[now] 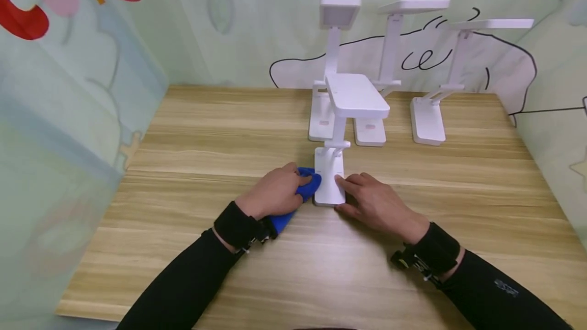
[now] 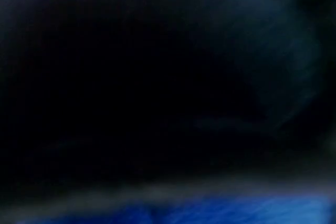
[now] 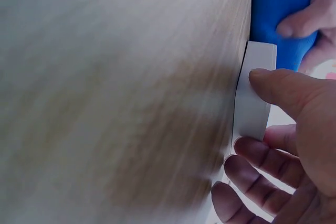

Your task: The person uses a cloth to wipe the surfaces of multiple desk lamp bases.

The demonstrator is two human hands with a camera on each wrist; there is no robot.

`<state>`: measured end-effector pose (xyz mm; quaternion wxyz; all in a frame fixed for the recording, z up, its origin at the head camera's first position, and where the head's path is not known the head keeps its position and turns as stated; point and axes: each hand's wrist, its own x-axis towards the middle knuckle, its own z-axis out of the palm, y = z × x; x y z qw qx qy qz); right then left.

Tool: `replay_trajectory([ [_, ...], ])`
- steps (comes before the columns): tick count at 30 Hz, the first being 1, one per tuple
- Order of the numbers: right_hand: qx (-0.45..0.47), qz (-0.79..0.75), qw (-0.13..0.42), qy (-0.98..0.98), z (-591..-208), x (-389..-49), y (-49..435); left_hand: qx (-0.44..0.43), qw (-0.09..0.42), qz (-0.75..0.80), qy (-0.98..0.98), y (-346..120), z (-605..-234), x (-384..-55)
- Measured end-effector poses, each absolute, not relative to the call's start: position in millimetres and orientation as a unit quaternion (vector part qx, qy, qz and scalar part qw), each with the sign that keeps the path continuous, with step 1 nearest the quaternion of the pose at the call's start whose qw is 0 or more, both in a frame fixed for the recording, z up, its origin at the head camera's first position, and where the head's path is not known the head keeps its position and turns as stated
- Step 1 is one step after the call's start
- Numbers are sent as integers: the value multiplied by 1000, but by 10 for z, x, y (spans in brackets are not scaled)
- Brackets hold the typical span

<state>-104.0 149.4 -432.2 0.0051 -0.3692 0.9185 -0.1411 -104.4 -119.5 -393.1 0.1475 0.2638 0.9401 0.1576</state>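
A white desk lamp stands upright on the wooden table between the two hands, its flat head turned out over the base. At the base's left edge, the left hand grips a blue cloth, with part of it hanging out under the wrist. The right hand holds the base from the right. In the right wrist view, its thumb presses the front edge of the base and its fingers curl along the side. The left wrist view is almost black, with blue cloth along the bottom.
Behind stand three similar white lamps: one at the left, one in the middle and one at the right. A printed curtain hangs behind the wooden table and along its sides.
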Motion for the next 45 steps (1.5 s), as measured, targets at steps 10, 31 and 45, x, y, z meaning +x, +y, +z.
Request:
replay_trajectory([
  [10, -384, -137, 0, 913, -4330, -1048, 1456, 311, 70, 146, 936, -1072, -3962, -1061],
  [31, -364, -132, 11, 922, -4334, -1038, 1489, 161, 83, 189, 965, -1230, -4078, -1309],
  [45, -370, -138, 8, 919, -4332, -1051, 1496, 216, 164, 213, 939, -1079, -3937, -1141],
])
